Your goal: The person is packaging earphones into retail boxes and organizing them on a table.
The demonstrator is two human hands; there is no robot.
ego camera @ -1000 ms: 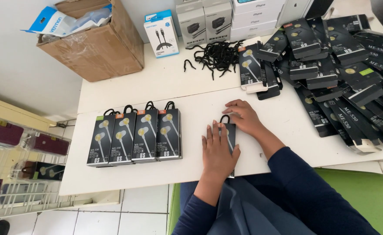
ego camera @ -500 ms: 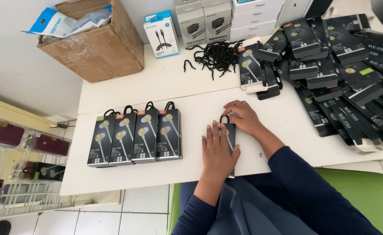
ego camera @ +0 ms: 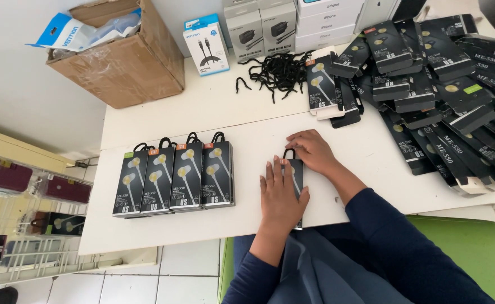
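My left hand (ego camera: 282,196) lies flat on a black earphone box (ego camera: 297,175) near the front edge of the white table (ego camera: 242,135), pressing it down. My right hand (ego camera: 313,151) rests at the box's top end, its fingers at the black hanging loop (ego camera: 288,152). To the left, several matching black earphone boxes (ego camera: 174,177) lie side by side in a neat row, each with a black loop at the top.
A big loose heap of black earphone boxes (ego camera: 439,84) covers the right side. A pile of black ties (ego camera: 278,70) lies at the back, by white and grey boxes (ego camera: 247,31). A cardboard box (ego camera: 118,56) stands back left. A wire rack (ego camera: 28,225) sits lower left.
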